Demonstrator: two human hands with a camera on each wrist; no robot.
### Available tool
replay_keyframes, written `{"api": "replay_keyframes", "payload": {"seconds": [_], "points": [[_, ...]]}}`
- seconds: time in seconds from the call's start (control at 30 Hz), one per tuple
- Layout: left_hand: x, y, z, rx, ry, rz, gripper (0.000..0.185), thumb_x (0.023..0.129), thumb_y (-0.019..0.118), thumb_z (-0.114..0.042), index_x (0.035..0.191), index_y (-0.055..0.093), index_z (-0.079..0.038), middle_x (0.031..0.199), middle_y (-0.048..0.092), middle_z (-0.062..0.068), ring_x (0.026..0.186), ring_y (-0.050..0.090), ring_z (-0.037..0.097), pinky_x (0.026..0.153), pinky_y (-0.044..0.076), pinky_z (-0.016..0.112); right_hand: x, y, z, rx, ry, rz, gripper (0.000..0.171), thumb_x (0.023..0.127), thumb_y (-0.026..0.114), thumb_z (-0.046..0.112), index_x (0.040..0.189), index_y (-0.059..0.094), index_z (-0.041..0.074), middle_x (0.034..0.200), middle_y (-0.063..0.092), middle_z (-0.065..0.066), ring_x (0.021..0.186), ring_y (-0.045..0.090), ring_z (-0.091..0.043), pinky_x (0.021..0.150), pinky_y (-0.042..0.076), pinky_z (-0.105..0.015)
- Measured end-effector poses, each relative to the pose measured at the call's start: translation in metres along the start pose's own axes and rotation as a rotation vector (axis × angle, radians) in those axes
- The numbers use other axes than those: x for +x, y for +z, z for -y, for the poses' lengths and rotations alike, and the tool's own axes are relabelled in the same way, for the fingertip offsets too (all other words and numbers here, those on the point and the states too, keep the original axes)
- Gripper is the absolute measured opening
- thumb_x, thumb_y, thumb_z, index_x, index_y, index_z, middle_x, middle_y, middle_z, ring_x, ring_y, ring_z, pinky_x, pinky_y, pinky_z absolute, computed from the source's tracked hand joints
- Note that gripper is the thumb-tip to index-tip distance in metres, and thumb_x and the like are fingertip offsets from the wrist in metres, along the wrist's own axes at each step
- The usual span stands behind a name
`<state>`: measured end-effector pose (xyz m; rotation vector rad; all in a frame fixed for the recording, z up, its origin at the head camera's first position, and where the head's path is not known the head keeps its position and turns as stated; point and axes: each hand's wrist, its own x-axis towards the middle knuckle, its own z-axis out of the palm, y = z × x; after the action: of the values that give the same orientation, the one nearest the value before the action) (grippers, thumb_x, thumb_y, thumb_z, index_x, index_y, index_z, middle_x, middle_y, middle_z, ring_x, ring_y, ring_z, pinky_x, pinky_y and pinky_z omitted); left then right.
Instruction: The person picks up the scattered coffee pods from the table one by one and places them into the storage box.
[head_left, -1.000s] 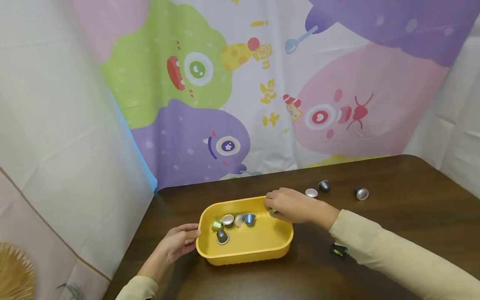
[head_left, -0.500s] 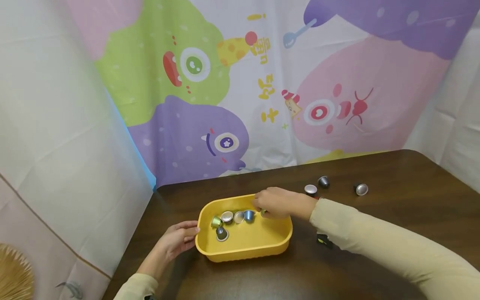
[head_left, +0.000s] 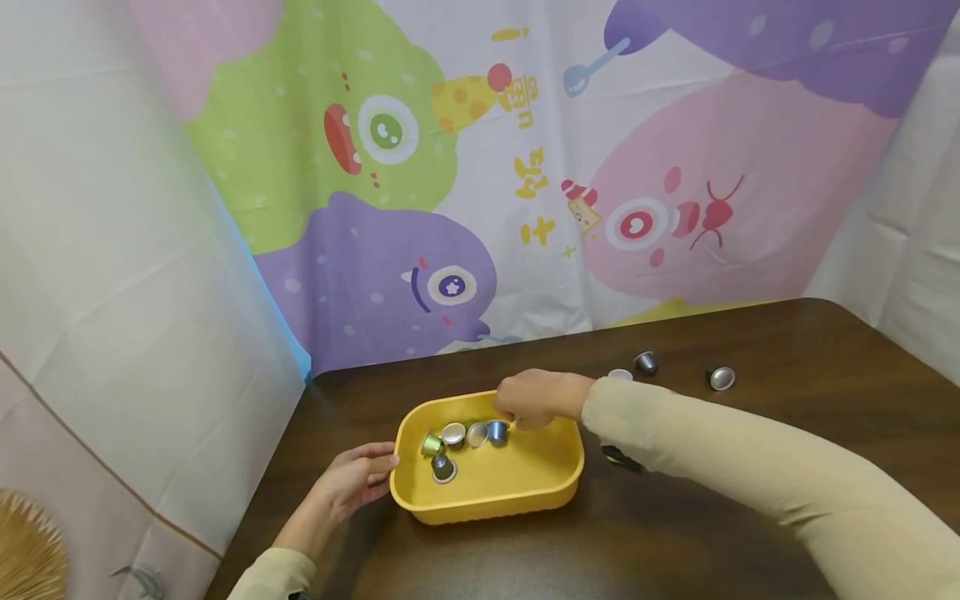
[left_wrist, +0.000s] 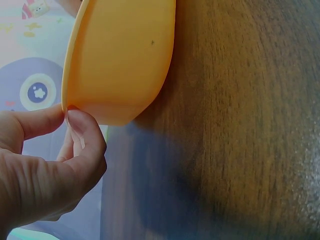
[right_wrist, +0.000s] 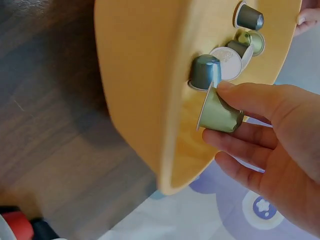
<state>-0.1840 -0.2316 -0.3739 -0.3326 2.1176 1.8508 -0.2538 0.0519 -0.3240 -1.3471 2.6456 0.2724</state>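
Green capsule (right_wrist: pixel 218 112) pinched in right hand (head_left: pixel 531 398) fingers over yellow tray (head_left: pixel 525 492), blue capsule (right_wrist: pixel 204 71) just beside, left hand (head_left: pixel 352 483) pinching tray rim, three capsules (head_left: pixel 647 362) apart on table (head_left: pixel 750 467).

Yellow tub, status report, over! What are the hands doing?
Left hand pinches yellow tub rim. Right hand holds green capsule over tub. Five capsules inside. Nothing blocking.

**Table surface**

Dark brown wood table (head_left: pixel 750 517), rounded far corners. Yellow tub (head_left: pixel 487 500) sits on it near the left end. Three loose capsules lie on the far side: a silver one (head_left: pixel 621 375) partly hidden behind the sleeve, a dark grey one (head_left: pixel 645 362) just beside it, another (head_left: pixel 721 378) further right. Small black object (head_left: pixel 618 457) right of the tub.
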Motion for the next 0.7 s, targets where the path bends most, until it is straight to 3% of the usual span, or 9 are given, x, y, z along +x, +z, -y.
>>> {"api": "replay_keyframes", "payload": {"seconds": [0.13,0.33,0.57,0.7], "points": [[0.0,-0.001,0.0,0.005,-0.003,0.0,0.043,0.093,0.057,-0.007,0.131,0.046,0.009,0.095,0.067,0.004,0.082,0.064,0.011,0.076,0.056,0.027,0.009,-0.002,0.006,-0.045,0.009,0.042,0.012,0.083,0.062,0.004,0.078,0.061,0.015,0.072,0.051,0.006,0.064,0.041,-0.008,0.059,0.037,-0.02],[-0.001,-0.001,-0.001,0.002,0.003,0.004,0.043,0.092,0.058,-0.006,0.131,0.046,0.009,0.092,0.067,0.003,0.081,0.064,0.011,0.075,0.056,0.027,0.022,-0.004,0.014,-0.099,0.053,0.126,0.035,0.084,0.06,0.002,0.06,0.041,0.019,0.062,0.038,0.005,0.057,0.032,-0.009,0.053,0.03,-0.022],[0.0,-0.001,-0.001,-0.002,0.003,0.008,0.043,0.092,0.059,-0.007,0.13,0.047,0.009,0.092,0.067,0.003,0.081,0.064,0.011,0.074,0.056,0.027,0.032,-0.002,0.021,-0.201,0.074,0.192,0.017,0.086,0.059,0.007,0.074,0.051,0.015,0.077,0.048,0.001,0.065,0.037,-0.012,0.06,0.035,-0.024],[0.001,0.0,0.0,0.004,0.0,-0.001,0.043,0.091,0.059,-0.007,0.13,0.047,0.008,0.094,0.067,0.004,0.082,0.064,0.012,0.076,0.056,0.028,0.035,-0.003,0.024,-0.224,0.059,0.222,0.019,0.086,0.058,0.005,0.073,0.048,0.014,0.075,0.046,0.0,0.063,0.037,-0.013,0.056,0.032,-0.023]]}}
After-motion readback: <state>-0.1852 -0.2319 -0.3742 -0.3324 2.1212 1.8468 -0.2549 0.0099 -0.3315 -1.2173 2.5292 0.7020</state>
